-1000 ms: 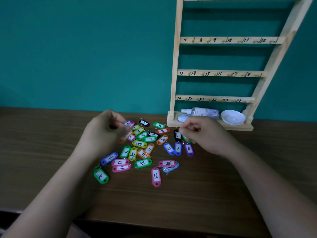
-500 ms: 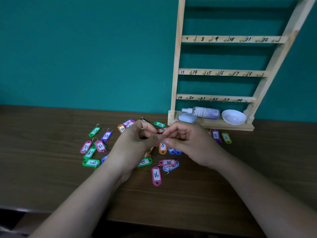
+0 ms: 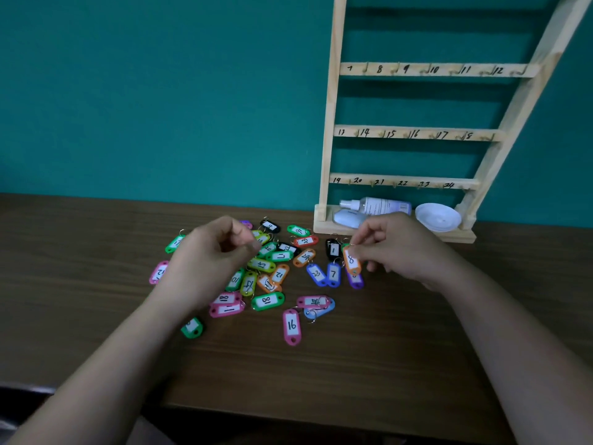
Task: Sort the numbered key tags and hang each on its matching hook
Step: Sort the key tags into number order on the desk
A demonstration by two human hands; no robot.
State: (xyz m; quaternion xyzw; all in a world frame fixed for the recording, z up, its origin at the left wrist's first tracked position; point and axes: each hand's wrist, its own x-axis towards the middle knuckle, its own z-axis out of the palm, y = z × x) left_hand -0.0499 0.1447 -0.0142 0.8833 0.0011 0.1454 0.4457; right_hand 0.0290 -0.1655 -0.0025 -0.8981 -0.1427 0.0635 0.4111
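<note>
A plain indoor work corner, kind unclear: a wood-grain bench (image 3: 385, 364) is sitting against a bare teal wall (image 3: 160, 91), a hand-numbered wooden hook rack (image 3: 332, 101) standing on it.

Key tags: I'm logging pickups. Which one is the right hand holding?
The orange plastic key tag marked 8, pinched at its ring by the right hand; the rest in view, like the pink tag marked 16, lie on the brown wooden table.

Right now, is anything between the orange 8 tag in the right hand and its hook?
Nothing visible. The right hand pinches the orange 8 tag; the hook marked 8 is bare. The spray bottle lies lower, on the rack's base.
</note>
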